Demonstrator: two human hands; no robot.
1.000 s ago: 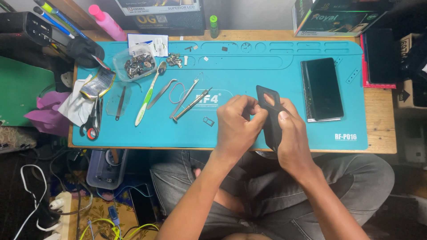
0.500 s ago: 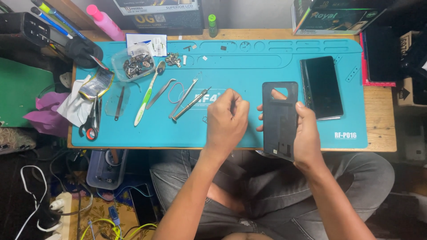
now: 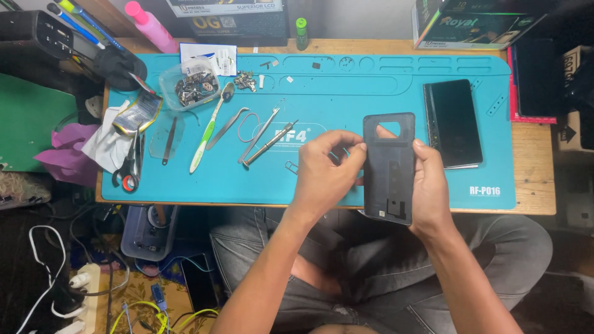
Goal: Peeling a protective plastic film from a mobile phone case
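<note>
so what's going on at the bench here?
A seated person holds a dark phone back cover over a teal repair mat, inner side up. The right hand grips its right edge, a fingertip showing through the camera cutout; the left hand pinches its left edge. A phone lies on the mat to the right. Tweezers, a toothbrush and a tub of small parts lie to the left.

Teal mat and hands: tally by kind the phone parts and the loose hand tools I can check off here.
Phone back covers: 1, the dark back cover held between left hand and right hand.
Phones: 1, the black phone on the teal mat.
Toothbrushes: 1.
Scissors: 1.
Total: 4.
</note>
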